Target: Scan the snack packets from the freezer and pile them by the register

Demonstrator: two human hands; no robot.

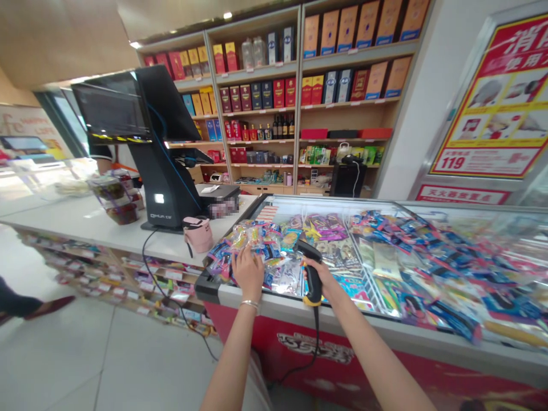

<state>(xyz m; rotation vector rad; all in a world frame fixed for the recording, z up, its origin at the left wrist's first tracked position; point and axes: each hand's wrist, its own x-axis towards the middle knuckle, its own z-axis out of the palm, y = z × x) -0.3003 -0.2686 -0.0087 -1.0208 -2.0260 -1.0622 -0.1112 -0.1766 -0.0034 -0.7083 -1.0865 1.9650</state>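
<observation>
My right hand (319, 276) is shut around a black handheld barcode scanner (313, 273) with a yellow band near its base, its head pointing up and away from me. A coiled black cable (315, 342) runs down from the scanner past the red front of the freezer. My left hand (248, 273) lies over a heap of shiny snack packets (252, 245), fingers spread, touching them with no clear grip. The heap sits at the near left corner of a glass-topped chest freezer (377, 228) filled with colourful packets.
A black POS terminal (165, 154) stands on the white counter (85, 220) to my left, with a pink bag (197, 234) beside it. Shelves of boxed and bottled liquor (274, 97) fill the back wall. A red fire-safety poster (492, 97) hangs at right. A person's leg (29, 302) shows at far left.
</observation>
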